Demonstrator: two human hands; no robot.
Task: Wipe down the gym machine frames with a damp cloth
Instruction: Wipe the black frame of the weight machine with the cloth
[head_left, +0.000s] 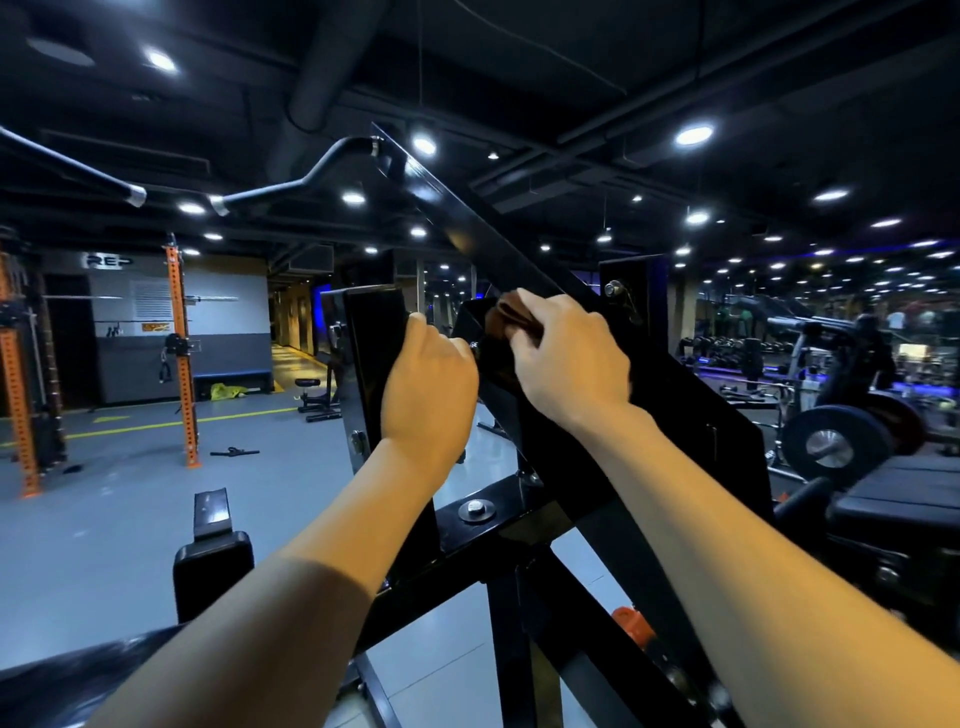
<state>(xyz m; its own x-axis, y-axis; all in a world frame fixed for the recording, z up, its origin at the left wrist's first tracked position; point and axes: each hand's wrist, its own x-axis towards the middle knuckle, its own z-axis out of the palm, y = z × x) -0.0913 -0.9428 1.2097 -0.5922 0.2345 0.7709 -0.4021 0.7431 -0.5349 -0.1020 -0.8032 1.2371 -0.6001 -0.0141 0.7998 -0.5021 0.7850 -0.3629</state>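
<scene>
A black gym machine frame (470, 231) rises in front of me, with a slanted beam running up to the left and a bent handle bar at its top. My right hand (569, 358) grips a folded brown cloth (511, 314) and presses it against the slanted beam near a pivot plate. My left hand (431, 379) is curled round the edge of a black upright plate (374, 332) of the same machine. The lower frame and a bolted crossbar (475, 512) lie below my forearms.
Orange rack uprights (182, 353) stand at the left on a grey floor with yellow lines. A short bar (234, 452) lies on the floor. A black pad (213, 571) sits low left. A barbell with plates (831, 444) and a black bench (904, 499) stand at the right.
</scene>
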